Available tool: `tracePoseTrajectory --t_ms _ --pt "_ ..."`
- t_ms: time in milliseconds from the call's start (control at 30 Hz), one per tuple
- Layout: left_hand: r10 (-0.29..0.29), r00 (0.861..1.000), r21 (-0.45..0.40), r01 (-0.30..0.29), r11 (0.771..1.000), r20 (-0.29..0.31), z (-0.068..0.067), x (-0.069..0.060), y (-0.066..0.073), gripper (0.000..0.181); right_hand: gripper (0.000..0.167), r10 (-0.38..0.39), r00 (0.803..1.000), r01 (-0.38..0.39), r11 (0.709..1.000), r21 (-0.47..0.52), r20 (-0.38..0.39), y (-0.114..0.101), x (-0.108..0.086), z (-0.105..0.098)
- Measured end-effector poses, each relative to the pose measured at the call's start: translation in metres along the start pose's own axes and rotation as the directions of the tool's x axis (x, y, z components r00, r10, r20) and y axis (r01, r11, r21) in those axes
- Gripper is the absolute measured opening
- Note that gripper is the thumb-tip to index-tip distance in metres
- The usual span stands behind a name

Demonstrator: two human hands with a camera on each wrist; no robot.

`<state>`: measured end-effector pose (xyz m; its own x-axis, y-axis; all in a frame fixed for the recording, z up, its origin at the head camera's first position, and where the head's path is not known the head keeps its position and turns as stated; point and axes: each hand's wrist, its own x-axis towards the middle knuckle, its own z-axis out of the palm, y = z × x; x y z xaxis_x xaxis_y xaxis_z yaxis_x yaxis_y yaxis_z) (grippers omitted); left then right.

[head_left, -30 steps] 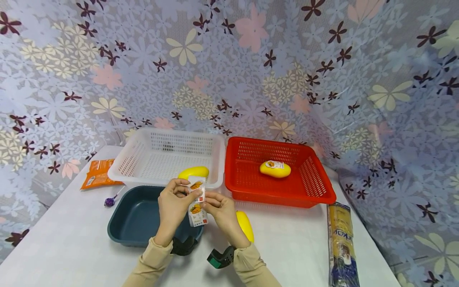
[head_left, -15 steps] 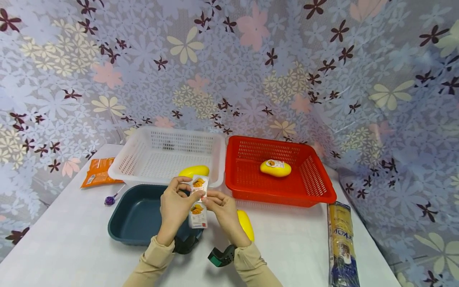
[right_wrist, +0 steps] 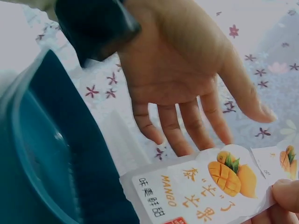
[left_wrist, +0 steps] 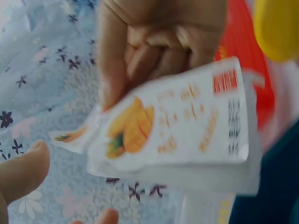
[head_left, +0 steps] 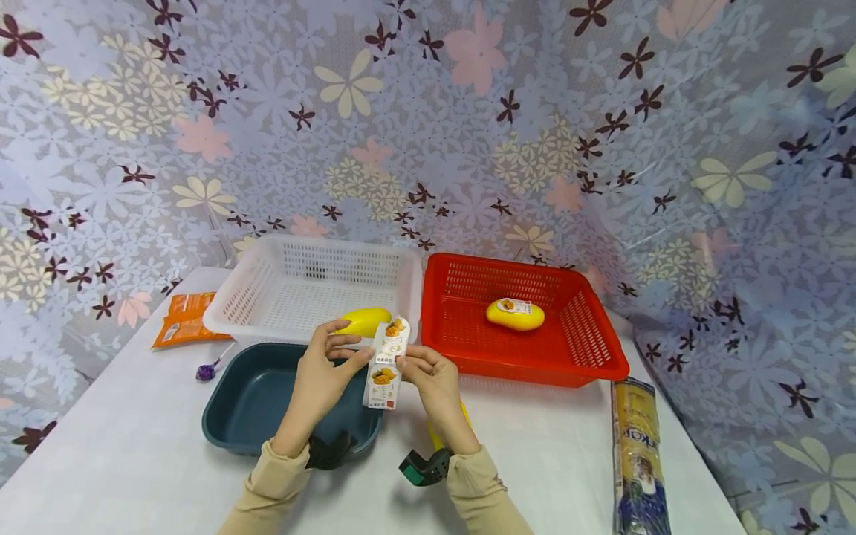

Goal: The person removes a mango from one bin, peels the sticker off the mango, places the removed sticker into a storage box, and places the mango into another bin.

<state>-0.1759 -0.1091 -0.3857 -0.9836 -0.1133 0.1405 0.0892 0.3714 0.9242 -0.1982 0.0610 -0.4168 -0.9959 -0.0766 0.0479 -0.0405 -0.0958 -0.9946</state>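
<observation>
My right hand [head_left: 431, 379] pinches a short strip of white mango stickers [head_left: 383, 386] between thumb and fingers. The strip hangs tilted above the right side of a dark teal basin [head_left: 217, 435]. My left hand [head_left: 328, 371] is just left of the strip, fingers spread; in the right wrist view that left hand [right_wrist: 182, 65] is apart from the stickers. A yellow mango [head_left: 364, 322] lies in the white basket [head_left: 230, 327] behind the hands. Another mango [head_left: 524, 319], bearing a sticker, lies in the red basket [head_left: 461, 365]. My right wrist mostly hides a third yellow mango [head_left: 435, 435].
An orange packet [head_left: 187, 327] and a purple-headed lollipop [head_left: 205, 371] lie at the left of the white-covered table [head_left: 548, 461]. A long yellow and blue packet [head_left: 638, 453] lies along the right edge. A flowered cloth [head_left: 414, 134] hangs behind the baskets.
My left hand has let go of the sticker strip, its fingers spreading. My right hand has moved a little right and up with the strip, which tilts more.
</observation>
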Motion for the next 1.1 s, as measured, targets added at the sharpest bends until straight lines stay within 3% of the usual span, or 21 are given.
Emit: tracePoseTrajectory --t_ms 133,233,567,1000,1100 --pt "-0.029 0.992 -0.057 0.037 0.998 0.124 0.004 -0.002 0.004 0.057 0.029 -0.001 1.0 0.001 1.0 0.005 -0.002 -0.004 0.001 -0.004" --pt "-0.038 0.987 -0.084 0.052 0.995 0.156 0.009 -0.002 0.004 0.051 0.027 -0.003 1.0 0.004 0.999 -0.034 0.02 -0.005 -0.001 -0.003" --pt "-0.048 0.998 -0.124 0.052 0.991 0.031 0.011 -0.001 0.002 0.035 0.022 0.02 0.992 -0.002 0.99 -0.142 0.124 -0.003 -0.005 0.004" --pt "-0.085 0.996 -0.214 0.086 0.973 0.014 0.005 0.002 -0.001 0.028 0.023 0.05 0.981 -0.024 0.99 -0.14 0.189 0.001 -0.005 0.005" --pt "-0.097 0.995 -0.203 0.093 0.975 -0.011 0.001 0.002 0.0 0.025 0.023 0.055 0.979 -0.027 0.99 -0.141 0.198 0.002 -0.005 0.005"
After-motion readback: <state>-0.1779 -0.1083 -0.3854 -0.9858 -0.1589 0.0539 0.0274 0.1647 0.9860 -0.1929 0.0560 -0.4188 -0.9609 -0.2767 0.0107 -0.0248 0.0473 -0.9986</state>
